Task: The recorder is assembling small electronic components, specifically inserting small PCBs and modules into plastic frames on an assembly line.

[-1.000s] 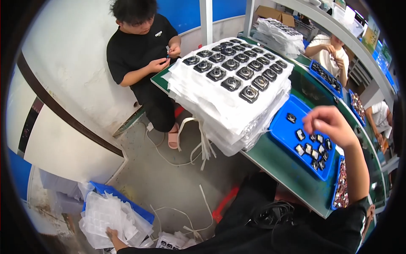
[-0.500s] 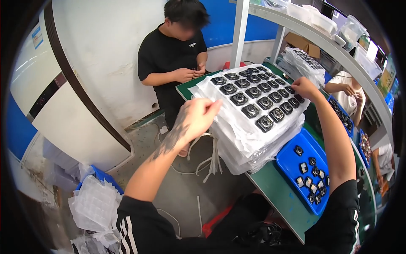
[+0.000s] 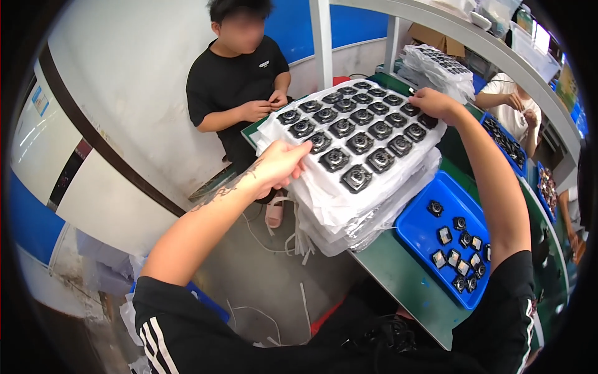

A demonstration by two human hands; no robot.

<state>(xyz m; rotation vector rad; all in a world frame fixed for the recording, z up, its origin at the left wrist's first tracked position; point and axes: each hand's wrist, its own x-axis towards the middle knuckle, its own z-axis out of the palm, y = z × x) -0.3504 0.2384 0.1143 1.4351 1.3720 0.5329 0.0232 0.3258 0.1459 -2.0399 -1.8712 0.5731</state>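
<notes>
A white plastic tray (image 3: 324, 182) tops a stack of similar trays and thin wrapping sheets (image 3: 367, 225). Rows of black square parts with round lens-like centres (image 3: 360, 142) fill its pockets. My left hand (image 3: 283, 165) pinches the tray's left edge, thumb on top and the other fingers curled below. At the far right corner, my right hand (image 3: 435, 103) grips the rim; its fingertips are partly hidden. On the right of the stack, a blue bin (image 3: 408, 232) holds several loose black parts (image 3: 459, 223), some showing pale faces.
Across the green table (image 3: 398, 274), a person in black (image 3: 233, 81) sits with hands together. A grey shelf post (image 3: 322, 43) rises behind the tray. Another wrapped tray stack (image 3: 436, 71) stands at the back. Someone in white (image 3: 507, 90) works at the right, near blue bins (image 3: 501, 144).
My left hand has come down onto the tray's left edge and closed on it. My right hand stays at the far right corner. The whole view has shifted; the person opposite has raised their head.
</notes>
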